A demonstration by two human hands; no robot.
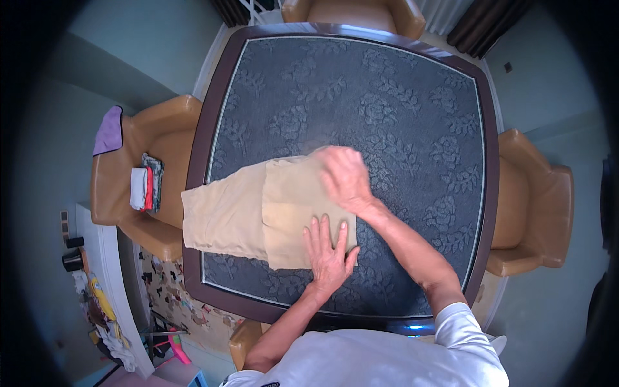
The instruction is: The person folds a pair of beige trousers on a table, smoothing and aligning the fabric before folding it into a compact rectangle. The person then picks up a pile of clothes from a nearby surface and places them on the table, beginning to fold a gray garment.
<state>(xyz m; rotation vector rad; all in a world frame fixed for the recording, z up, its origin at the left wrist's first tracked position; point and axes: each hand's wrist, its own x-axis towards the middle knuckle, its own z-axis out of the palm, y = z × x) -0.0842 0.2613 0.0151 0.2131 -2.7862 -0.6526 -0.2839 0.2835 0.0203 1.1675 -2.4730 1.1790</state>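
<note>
A beige cloth garment (285,213) lies partly folded on the dark, flower-patterned tabletop (338,111). Its narrower left end reaches over the brown table rim, and a doubled layer covers the right part. My left hand (331,256) rests flat on the lower right corner, its fingers spread and pointing away from me. At the upper right of the cloth is my right hand (346,176), blurred, with the fingers curled downward. Whether those fingers pinch the fabric or only brush it is not clear. That hand hides part of the garment's upper right corner.
Tan armchairs stand left (169,140), right (515,208) and at the far side (353,12) of the table. Folded clothes (147,184) sit on the left chair, and a purple cloth (109,131) hangs over its back. A cluttered white shelf (116,290) stands at lower left.
</note>
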